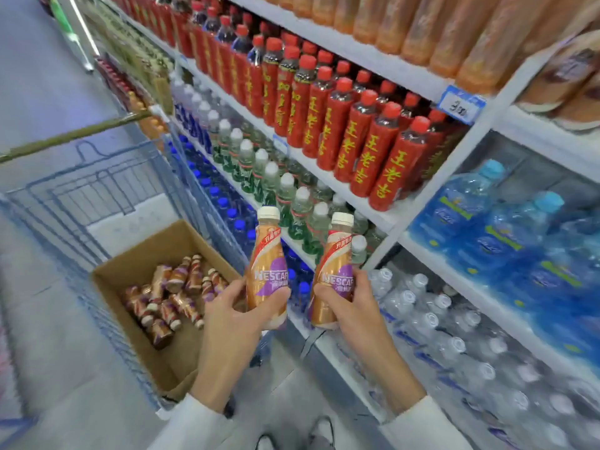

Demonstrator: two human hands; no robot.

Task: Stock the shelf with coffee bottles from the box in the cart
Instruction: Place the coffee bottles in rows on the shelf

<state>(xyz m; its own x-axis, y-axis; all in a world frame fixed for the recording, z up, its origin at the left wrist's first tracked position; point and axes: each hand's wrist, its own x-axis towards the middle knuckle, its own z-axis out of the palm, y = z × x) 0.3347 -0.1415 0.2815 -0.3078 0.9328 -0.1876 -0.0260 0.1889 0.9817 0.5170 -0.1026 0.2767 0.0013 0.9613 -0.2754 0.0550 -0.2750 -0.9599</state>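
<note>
My left hand grips an upright coffee bottle with a cream cap and an orange and purple label. My right hand grips a second coffee bottle of the same kind, tilted slightly left. Both bottles are held side by side in front of the shelf. Down to the left, an open cardboard box sits in the blue wire cart, and several more coffee bottles lie loose in it.
The shelf unit on the right carries rows of red-labelled bottles, clear green-labelled bottles, blue-capped bottles and packs of water. A blue price tag hangs on an upper shelf edge. Grey floor runs along the aisle on the left.
</note>
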